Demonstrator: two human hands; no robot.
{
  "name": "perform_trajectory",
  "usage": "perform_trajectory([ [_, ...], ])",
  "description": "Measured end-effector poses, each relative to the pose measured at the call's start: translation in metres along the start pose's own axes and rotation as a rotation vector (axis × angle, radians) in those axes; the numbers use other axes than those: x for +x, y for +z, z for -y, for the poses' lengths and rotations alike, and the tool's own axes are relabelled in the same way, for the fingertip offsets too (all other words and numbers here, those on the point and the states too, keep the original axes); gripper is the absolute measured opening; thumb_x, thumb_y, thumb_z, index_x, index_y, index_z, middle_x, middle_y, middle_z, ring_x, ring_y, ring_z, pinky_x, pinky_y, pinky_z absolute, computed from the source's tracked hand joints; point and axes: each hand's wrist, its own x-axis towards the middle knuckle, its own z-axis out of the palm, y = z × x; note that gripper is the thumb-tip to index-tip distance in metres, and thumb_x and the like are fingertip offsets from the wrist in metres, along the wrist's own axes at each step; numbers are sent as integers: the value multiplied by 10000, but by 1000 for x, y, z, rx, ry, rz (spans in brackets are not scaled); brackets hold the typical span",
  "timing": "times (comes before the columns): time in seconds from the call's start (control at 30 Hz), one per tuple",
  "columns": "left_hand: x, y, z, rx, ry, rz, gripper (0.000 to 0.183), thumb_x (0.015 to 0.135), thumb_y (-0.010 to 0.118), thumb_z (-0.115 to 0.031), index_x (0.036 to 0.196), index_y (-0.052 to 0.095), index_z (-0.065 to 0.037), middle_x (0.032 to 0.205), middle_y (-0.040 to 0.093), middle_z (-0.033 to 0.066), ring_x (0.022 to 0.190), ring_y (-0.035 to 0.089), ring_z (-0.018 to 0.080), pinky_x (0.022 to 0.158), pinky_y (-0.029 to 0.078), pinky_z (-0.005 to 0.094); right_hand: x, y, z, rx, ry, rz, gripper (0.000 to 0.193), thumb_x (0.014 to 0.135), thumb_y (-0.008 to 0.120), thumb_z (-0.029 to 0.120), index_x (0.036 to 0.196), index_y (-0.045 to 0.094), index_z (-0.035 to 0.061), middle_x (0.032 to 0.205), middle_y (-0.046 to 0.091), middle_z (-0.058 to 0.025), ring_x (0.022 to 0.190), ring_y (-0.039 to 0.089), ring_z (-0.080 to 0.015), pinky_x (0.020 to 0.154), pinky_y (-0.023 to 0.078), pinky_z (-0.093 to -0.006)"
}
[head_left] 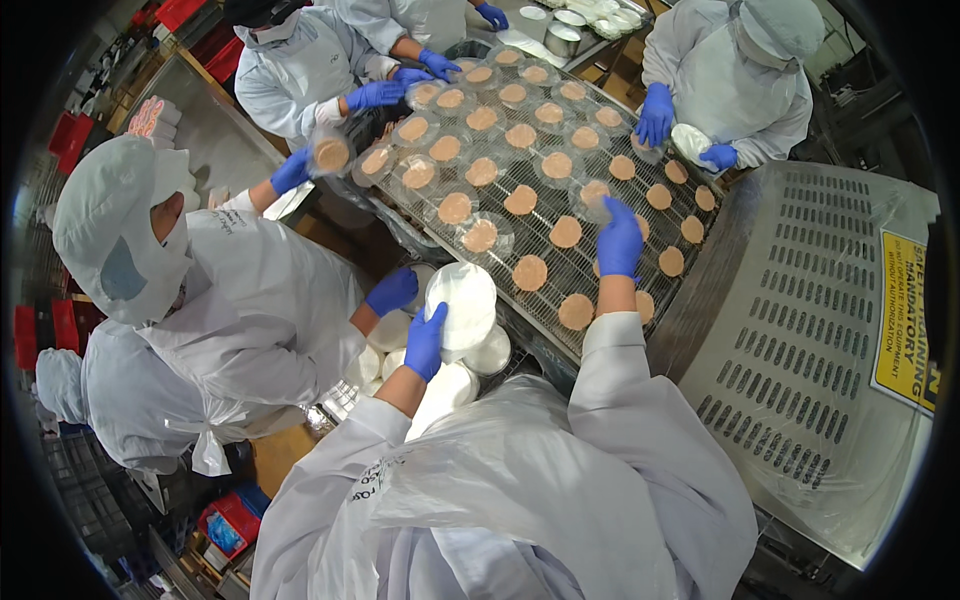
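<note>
My left hand [425, 342], in a blue glove, is closed around the edge of a stack of white round sheets [466, 305], held beside the near left edge of a wire-mesh conveyor [548, 318]. Over the belt reaches my right hand [620, 238], also blue-gloved, its fingertips together at the edge of a clear round sheet [578, 207] that lies over a flat, pale brown patty. Several bare patties sit nearby, among them one patty [565, 232] to the left of this hand and another patty [576, 311] nearer me. My right hand partly hides others.
Farther patties lie on clear sheets. White round stacks [452, 388] stand below my left hand. A slotted metal cover [800, 330] borders the belt at right. A co-worker [250, 270] stands close at left; a gloved hand [392, 290] is near mine. Others work across the belt.
</note>
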Motion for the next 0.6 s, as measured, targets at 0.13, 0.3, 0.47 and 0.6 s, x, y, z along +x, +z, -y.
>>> perform_trajectory([
  [0.13,-12,6,2,10,-22,-1,477,912,574,-206,1312,422,5,1222,543,118,1068,568,222,902,480,341,-59,42,-67,-415,-34,-82,333,851,494,74,1171,588,96,1135,594,-191,1036,578,-345,897,458,-422],
  [0.3,-9,0,17,-11,10,-21,463,908,579,-195,1303,437,2,1214,551,113,1064,568,213,906,473,335,-96,31,25,238,7,572,338,883,445,109,1198,562,71,1184,578,-193,1099,559,-324,937,439,-394],
  [0.47,-12,13,25,76,108,-29,419,908,578,-177,1265,468,14,1177,576,104,1026,581,191,898,469,316,-106,39,60,536,-69,824,345,871,533,282,1106,604,39,1049,627,-222,1019,594,-340,879,460,-384],
  [0.6,-11,30,38,71,89,-15,410,908,584,-191,1249,483,14,1137,594,98,972,601,183,848,491,314,-117,28,66,223,-54,858,338,841,601,290,1032,625,13,1012,648,-201,953,624,-311,847,473,-375],
])
